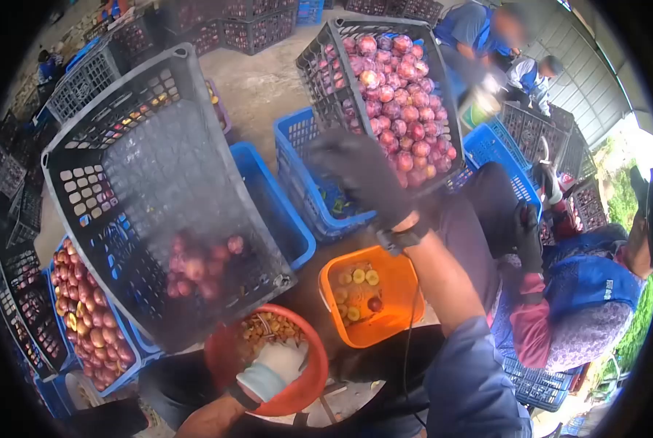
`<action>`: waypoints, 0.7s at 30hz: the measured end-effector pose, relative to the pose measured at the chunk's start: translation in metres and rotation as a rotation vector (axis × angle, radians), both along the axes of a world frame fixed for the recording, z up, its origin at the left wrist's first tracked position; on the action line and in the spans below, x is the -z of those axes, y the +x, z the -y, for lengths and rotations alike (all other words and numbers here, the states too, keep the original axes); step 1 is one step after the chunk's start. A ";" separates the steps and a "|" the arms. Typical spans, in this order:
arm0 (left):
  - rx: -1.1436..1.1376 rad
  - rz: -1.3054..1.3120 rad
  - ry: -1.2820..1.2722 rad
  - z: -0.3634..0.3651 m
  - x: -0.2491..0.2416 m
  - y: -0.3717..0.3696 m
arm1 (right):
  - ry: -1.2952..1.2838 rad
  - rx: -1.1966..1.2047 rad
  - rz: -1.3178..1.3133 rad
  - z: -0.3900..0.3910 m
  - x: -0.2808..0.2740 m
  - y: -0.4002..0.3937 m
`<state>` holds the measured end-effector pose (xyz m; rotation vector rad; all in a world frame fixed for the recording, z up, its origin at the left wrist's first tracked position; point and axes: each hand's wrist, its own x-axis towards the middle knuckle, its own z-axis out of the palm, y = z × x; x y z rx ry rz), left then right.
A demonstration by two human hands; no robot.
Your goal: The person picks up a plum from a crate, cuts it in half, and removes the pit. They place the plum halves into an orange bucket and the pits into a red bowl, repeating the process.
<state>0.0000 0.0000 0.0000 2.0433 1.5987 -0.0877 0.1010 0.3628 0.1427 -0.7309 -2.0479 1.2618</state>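
My left hand [275,369], in a pale glove, is inside a red tub [313,383] on my lap. Its fingers look closed around a small metal-looking thing that I cannot make out. Small brown-yellow pieces [264,327], perhaps plum stones, lie in the tub. My right hand [359,175], black-gloved and smeared by motion, is raised over a blue crate [326,219], beside a tilted black crate of red-purple plums [403,102]. Cut yellow-fleshed plum pieces [359,276] and one dark plum lie in an orange bucket [385,317] below my right forearm.
A large black crate [71,157] leans at left with a few plums [195,266] at its lower end. A blue crate of plums [89,314] stands beyond it. One person [582,292] sits close on my right; others [472,36] work behind. Stacked crates [250,29] line the back.
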 end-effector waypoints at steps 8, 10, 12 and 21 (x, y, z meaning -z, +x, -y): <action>0.013 0.009 -0.133 -0.020 -0.022 0.001 | 0.886 0.354 0.407 -0.179 -0.036 0.029; 0.003 0.007 -0.159 -0.020 -0.015 0.001 | 0.692 0.297 0.644 -0.196 -0.049 0.013; 0.005 0.003 -0.183 -0.022 -0.016 0.000 | 0.573 0.337 0.473 -0.215 -0.044 -0.004; -0.001 0.015 -0.113 -0.020 -0.004 -0.005 | 0.313 0.339 0.485 -0.228 -0.035 -0.019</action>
